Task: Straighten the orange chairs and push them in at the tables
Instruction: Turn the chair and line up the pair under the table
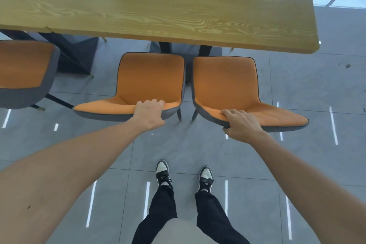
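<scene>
Two orange chairs with grey shells stand side by side facing a long wooden table [158,6]. Their seats stop just short of the table's near edge. My left hand [149,114] grips the top of the backrest of the left chair [150,77]. My right hand [240,123] grips the backrest top of the right chair [225,79], thumb under the rim. The two chairs nearly touch at their inner sides. A third orange chair [23,65] stands at the far left, partly cut off by the frame.
Dark table legs [165,46] stand behind the chair seats under the table. Grey tiled floor [297,85] with reflected light strips surrounds me. My feet in black-and-white shoes [163,172] stand about a step behind the chairs.
</scene>
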Demonstrator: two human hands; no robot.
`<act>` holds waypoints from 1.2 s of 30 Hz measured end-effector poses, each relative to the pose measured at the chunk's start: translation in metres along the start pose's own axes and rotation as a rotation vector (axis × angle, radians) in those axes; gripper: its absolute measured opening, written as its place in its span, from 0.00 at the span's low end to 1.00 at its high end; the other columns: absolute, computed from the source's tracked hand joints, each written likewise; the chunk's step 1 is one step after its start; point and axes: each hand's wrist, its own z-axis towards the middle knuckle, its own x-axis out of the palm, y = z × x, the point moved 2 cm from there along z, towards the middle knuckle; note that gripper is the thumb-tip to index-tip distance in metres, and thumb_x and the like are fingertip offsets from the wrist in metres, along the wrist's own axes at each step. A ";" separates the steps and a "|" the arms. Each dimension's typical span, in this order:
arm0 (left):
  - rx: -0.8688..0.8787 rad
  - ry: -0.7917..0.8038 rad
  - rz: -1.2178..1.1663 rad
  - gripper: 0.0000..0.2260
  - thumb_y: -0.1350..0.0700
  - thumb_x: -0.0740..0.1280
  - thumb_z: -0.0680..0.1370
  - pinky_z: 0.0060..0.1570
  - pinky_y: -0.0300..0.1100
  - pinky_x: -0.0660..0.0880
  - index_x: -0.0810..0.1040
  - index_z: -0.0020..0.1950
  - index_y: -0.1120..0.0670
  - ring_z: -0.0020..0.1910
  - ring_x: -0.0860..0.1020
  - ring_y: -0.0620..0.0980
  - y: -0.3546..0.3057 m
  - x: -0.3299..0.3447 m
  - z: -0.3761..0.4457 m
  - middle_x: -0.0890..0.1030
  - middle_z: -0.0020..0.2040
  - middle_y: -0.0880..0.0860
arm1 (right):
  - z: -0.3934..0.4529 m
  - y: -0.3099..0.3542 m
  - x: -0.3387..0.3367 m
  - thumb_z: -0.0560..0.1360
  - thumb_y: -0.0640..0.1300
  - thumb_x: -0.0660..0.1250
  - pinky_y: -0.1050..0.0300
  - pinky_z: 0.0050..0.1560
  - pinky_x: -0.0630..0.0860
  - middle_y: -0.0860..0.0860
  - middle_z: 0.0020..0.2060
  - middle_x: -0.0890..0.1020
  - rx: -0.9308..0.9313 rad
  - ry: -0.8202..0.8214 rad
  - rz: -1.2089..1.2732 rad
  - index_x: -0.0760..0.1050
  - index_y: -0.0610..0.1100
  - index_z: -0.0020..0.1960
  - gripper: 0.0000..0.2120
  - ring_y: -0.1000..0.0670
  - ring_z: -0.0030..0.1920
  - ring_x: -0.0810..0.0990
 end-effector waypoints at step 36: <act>0.181 -0.213 0.004 0.08 0.57 0.65 0.68 0.34 0.43 0.64 0.77 0.46 0.49 0.34 0.73 0.54 0.003 0.012 -0.001 0.82 0.40 0.48 | 0.026 0.088 0.013 0.61 0.41 0.63 0.56 0.28 0.59 0.50 0.25 0.73 -0.005 -0.107 -0.102 0.70 0.43 0.34 0.02 0.46 0.25 0.67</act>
